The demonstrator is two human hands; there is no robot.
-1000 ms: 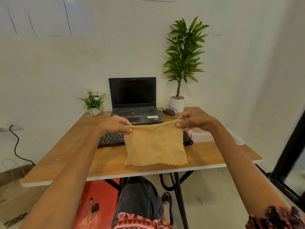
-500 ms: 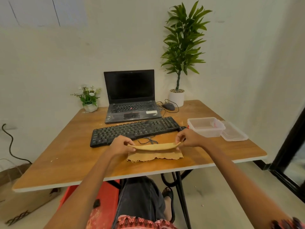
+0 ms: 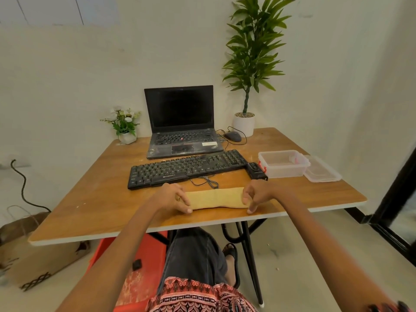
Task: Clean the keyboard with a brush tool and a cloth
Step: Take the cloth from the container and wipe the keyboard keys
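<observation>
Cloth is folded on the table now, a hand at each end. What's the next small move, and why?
Probably lift the cloth with one hand and carry it back to the keyboard. The cloth lies as a flat strip in front of the keyboard; left hand and right hand sit at its ends. No brush is visible.

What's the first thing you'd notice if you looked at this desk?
Two hands, the left hand and right hand, hold the ends of a folded yellow cloth at the table's near edge. Just behind lies a black keyboard, and a tall green plant stands at the back.
</observation>
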